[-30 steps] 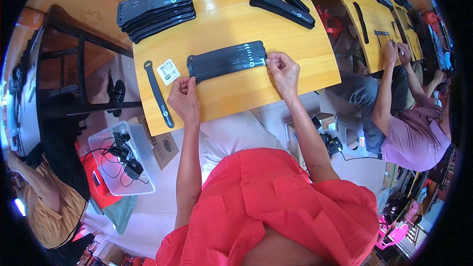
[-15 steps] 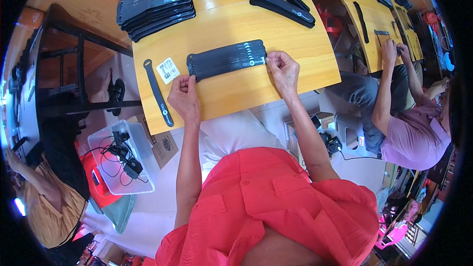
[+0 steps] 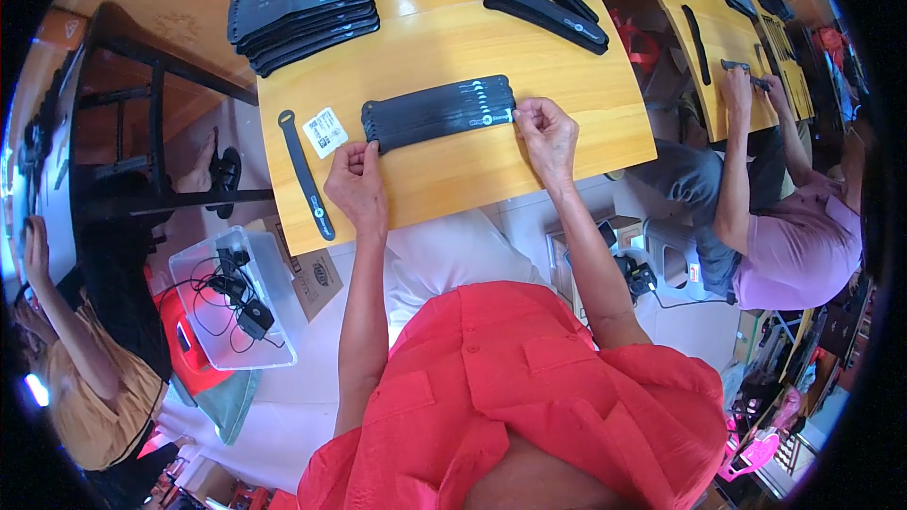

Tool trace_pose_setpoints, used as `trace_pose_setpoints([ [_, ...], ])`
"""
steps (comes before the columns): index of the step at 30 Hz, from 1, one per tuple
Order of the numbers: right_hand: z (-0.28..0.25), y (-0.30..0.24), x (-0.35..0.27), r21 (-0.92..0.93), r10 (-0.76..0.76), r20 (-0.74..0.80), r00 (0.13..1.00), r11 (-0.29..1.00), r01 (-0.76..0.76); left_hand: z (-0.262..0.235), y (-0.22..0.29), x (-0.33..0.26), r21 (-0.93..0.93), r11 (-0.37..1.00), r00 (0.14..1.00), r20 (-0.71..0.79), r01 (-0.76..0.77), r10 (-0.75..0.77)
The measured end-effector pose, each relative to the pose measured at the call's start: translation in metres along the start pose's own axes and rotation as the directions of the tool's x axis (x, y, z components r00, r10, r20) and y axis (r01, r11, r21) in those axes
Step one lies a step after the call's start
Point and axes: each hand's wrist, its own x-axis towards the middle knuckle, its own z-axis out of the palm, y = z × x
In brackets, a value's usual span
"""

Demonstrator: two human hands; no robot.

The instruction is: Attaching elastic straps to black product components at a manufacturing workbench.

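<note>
A fanned set of black straps (image 3: 435, 115) lies on the yellow wooden table (image 3: 444, 179) in front of me, with pale marks on its right end. At its near left corner, my left hand (image 3: 357, 191) pinches the strap ends between thumb and fingers. My right hand (image 3: 550, 140) is closed in a pinch on the right end. A single black strap (image 3: 306, 178) with a slotted end lies left of my left hand. Beside it is a white printed label (image 3: 326, 133).
Stacks of black straps (image 3: 302, 14) stand at the far left; more bundles (image 3: 546, 17) lie far right. Left of the table, a clear plastic bin (image 3: 283, 321) holds cables and adapters. A co-worker in a purple shirt (image 3: 798, 255) handles a strap at the right table; another person (image 3: 99, 406) sits left.
My hands stay at the strap ends, with hardly any movement; the whole view shifts slightly. The co-worker at right has moved their hands, and the person at left has raised an arm.
</note>
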Motion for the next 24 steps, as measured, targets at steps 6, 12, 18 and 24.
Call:
trace_pose_setpoints([
  [6,-0.0001,0.0020,0.0000,0.002,0.006,0.004,1.000,1.000,-0.006,-0.0005,-0.0019,0.0001,0.008,1.000,1.000,0.004,-0.013,0.013],
  [12,0.0009,-0.0006,-0.0006,0.031,0.019,0.000,1.000,0.999,-0.019,0.0000,-0.0001,-0.0005,0.015,0.999,1.000,-0.004,-0.028,0.028],
  [18,0.0003,-0.0009,-0.0006,0.033,0.029,0.002,1.000,0.999,-0.029,0.0004,0.0009,-0.0009,0.040,0.999,0.999,-0.007,-0.032,0.032],
  [24,0.0011,-0.0028,-0.0011,0.020,0.020,-0.008,1.000,1.000,-0.019,-0.0001,0.0051,-0.0014,0.040,0.999,0.999,-0.007,-0.036,0.036],
])
